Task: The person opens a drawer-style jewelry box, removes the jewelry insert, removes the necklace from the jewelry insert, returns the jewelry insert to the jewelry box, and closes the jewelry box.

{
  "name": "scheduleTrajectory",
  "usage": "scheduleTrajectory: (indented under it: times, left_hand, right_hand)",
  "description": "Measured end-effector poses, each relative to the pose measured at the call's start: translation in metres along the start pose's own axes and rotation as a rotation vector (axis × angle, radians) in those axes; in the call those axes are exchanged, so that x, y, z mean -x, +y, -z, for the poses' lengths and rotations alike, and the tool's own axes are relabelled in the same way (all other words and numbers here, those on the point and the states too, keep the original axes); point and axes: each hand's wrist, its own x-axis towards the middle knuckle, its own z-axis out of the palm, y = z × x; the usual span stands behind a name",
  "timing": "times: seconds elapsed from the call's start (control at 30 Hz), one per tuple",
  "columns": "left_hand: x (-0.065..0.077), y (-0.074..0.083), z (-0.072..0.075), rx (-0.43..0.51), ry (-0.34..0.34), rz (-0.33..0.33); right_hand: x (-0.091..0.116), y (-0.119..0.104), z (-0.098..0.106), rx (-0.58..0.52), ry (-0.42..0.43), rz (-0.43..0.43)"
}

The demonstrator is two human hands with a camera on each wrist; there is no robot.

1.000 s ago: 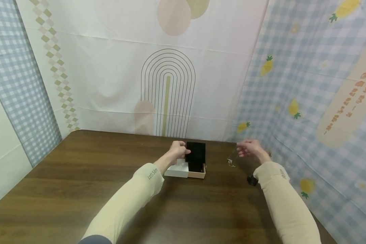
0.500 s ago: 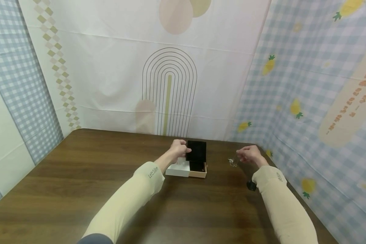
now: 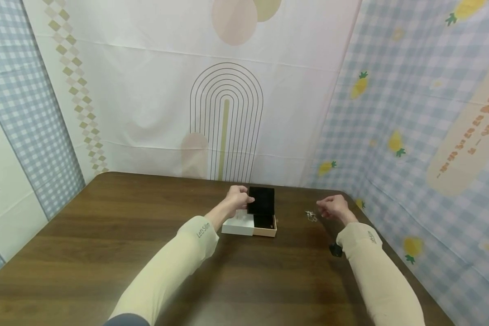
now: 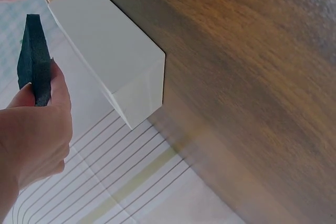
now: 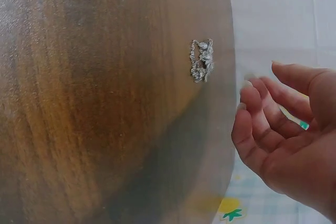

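Observation:
My left hand [image 3: 235, 198] pinches a thin black pad [image 4: 34, 59], like a jewellery box insert, between thumb and fingers. It holds the pad up on edge over a small white sliding box [image 4: 107, 38]. The box's tan-edged drawer [image 3: 264, 232] is pulled out to the right, with a black interior. To the right of the box, a silver chain [image 5: 201, 60] lies bunched on the table. Just beside and above the chain is my right hand [image 5: 283, 124]. Its fingers are loosely bent, the thumb apart from them, and nothing is between them.
The brown wooden table [image 3: 155, 271] ends at a white patterned cloth [image 3: 146, 113] behind and a blue checked cloth [image 3: 391, 190] on the right. A black device [image 3: 336, 249] sits under the right wrist.
The silver chain hung from my right hand; it was lowered and now lies on the table, let go. The left hand keeps holding the black pad in nearly the same place.

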Motion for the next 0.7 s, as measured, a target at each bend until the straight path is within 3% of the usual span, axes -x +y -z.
scheduleTrajectory:
  times: [0.17,0.5,0.7]
  left_hand:
    - [0.0,0.002,-0.002,0.008,0.001,-0.001]
    - [-0.01,0.001,-0.011,-0.004,0.016,-0.023]
    - [-0.005,0.004,-0.013,0.023,0.006,-0.03]
  right_hand:
    - [0.004,-0.016,0.0,-0.02,-0.035,0.04]
    - [0.003,-0.061,-0.024,-0.122,-0.293,0.111]
    - [0.004,-0.075,-0.039,-0.125,-0.426,0.112]
